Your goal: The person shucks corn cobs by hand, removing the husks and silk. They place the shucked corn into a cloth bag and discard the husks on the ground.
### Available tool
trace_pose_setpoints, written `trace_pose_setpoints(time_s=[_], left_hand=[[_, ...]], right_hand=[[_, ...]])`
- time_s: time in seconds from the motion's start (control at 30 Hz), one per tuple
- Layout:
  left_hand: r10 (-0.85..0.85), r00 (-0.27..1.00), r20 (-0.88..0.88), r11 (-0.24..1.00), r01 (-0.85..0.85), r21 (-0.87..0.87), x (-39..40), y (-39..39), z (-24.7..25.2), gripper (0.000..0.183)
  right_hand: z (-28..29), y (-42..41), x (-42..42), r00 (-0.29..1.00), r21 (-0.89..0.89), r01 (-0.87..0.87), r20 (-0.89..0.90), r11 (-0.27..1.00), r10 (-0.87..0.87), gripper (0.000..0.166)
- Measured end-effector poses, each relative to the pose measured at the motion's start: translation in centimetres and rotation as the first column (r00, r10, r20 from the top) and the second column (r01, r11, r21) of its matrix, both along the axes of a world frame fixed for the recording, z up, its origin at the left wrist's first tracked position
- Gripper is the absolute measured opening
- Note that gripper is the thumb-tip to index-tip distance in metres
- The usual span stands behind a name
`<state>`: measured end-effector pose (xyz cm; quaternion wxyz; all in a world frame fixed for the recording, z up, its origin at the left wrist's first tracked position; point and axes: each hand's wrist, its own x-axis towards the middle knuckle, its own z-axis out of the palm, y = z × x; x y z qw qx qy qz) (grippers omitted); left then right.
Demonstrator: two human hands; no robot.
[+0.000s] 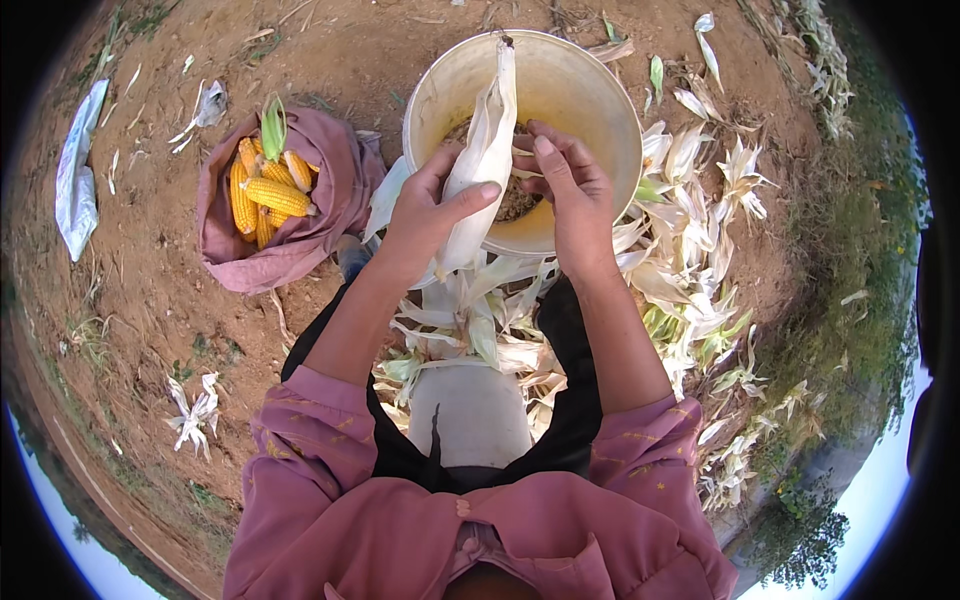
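Note:
An ear of corn in its pale, dry husk [484, 142] is gripped by my left hand [442, 199], thumb across its front, the stalk end pointing up and away from me. Just right of the ear is my right hand [566, 180], fingers curled and apart; whether its fingertips touch the husk is hard to tell. Both hands are over a large whitish plastic bucket [596, 82], which has brown bits at its bottom. Left of the bucket, a pink cloth sack [244, 274] with its mouth rolled down holds husked yellow corn cobs [277, 196] and a green husk leaf [274, 127].
Pale stripped husks [686, 247] are heaped right of the bucket, with more husks [487, 322] between my legs over a light-coloured surface [469, 420]. A crumpled plastic bag [81, 172] lies on the bare soil at far left. Green plants [847, 300] grow along the right side.

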<state>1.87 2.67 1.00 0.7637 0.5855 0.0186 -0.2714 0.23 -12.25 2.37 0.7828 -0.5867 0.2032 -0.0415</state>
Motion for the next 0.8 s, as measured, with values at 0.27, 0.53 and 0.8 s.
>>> trace_pose_setpoints(time_s=[0.27,0.53,0.8], left_hand=[[-0.069,0.997,0.032,0.996,0.066,0.065,-0.3,0.1,0.0,0.048],[-0.136,0.99,0.04,0.986,0.132,0.098,-0.3,0.3,0.1,0.048],[-0.06,0.993,0.106,0.994,0.05,0.092,-0.3,-0.3,0.4,0.046]], right_hand=[[-0.5,0.0,-0.2,0.991,-0.075,-0.134,0.011,0.988,0.135,0.02],[-1.4,-0.2,-0.4,0.989,-0.242,-0.148,-0.006,0.959,0.151,0.016],[-0.1,0.2,-0.2,0.996,-0.023,-0.083,0.027,0.996,0.084,0.022]])
